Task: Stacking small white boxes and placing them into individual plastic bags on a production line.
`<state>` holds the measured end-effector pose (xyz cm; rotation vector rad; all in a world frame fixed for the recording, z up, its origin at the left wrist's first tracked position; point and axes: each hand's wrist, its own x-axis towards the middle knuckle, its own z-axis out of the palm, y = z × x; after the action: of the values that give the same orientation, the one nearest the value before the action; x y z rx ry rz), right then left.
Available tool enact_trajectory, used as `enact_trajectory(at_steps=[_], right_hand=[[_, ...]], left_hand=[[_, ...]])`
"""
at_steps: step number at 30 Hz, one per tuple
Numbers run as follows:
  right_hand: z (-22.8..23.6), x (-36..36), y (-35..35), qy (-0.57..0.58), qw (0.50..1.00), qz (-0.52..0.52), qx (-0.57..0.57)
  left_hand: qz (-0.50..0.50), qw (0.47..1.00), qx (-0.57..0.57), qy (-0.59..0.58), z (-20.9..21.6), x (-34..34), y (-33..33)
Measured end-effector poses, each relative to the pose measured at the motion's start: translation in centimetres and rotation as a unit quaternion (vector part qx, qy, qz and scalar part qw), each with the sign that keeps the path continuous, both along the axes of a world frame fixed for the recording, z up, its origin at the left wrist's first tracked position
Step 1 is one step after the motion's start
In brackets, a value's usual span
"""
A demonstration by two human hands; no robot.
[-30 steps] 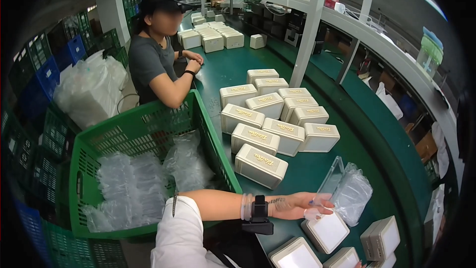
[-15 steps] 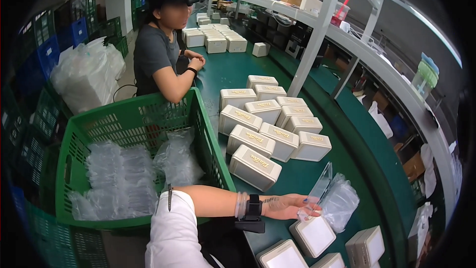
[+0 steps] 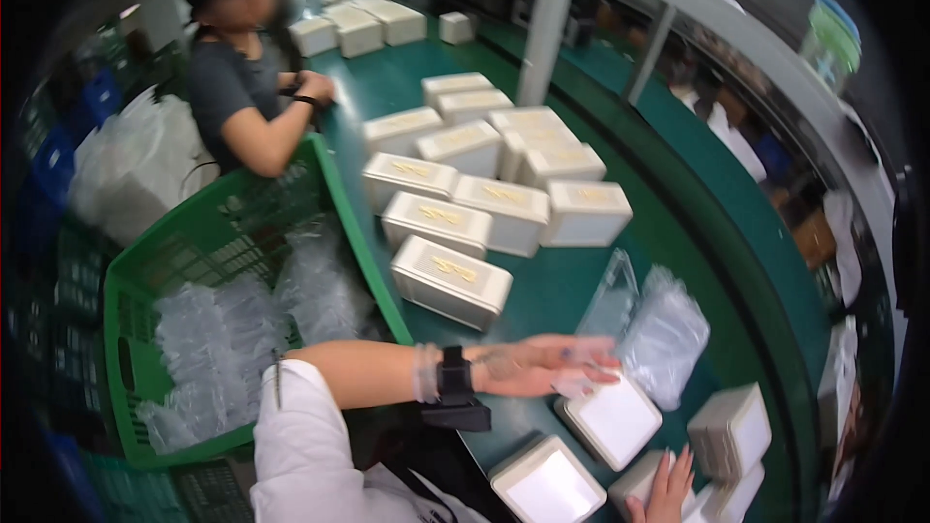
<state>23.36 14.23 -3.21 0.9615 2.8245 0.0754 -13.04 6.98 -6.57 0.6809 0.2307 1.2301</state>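
Resting spread, lightly bent fingers on a cream box [image 3: 630,477] at the lower right, our right hand [image 3: 668,489] has come into view; half a second ago it was out of the frame. Our left hand [image 3: 542,365] stays stretched out right of centre, its long fingers close together. A small clear plastic piece [image 3: 574,384] shows at the fingertips, but blur keeps us from telling whether they grip it. Just below them lies a white-faced box [image 3: 615,423].

Our view has swung and blurred, so the cream boxes [image 3: 501,192] clustered at the centre and the co-worker [image 3: 232,87] now sit higher and farther left in the frame. The clear plastic case [image 3: 608,295] and the plastic bag [image 3: 668,339] lie beside each other, right of centre, as they did.

Around us, the green crate [image 3: 360,223] fills the left side, with clear plastic bundles [image 3: 208,349] inside; our left forearm crosses in front of its near right corner. Another white-faced box [image 3: 548,484] sits at the bottom edge, and more boxes [image 3: 731,431] are stacked at the lower right. Beyond the cluster, a grey post [image 3: 549,29] blocks part of the shelving behind it.
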Motion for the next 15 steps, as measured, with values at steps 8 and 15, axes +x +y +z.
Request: enact_trajectory(at_steps=[8,15], right_hand=[[0.6,-1.3,1.8,-0.001,0.983,-0.045,-0.18],[2.2,0.0,2.9,-0.029,0.976,0.0,-0.215]], left_hand=[[0.0,0.999,0.052,0.006,1.2,-1.7,-0.9],[-0.038,0.997,0.022,0.06,2.8,-0.2,-2.2]])
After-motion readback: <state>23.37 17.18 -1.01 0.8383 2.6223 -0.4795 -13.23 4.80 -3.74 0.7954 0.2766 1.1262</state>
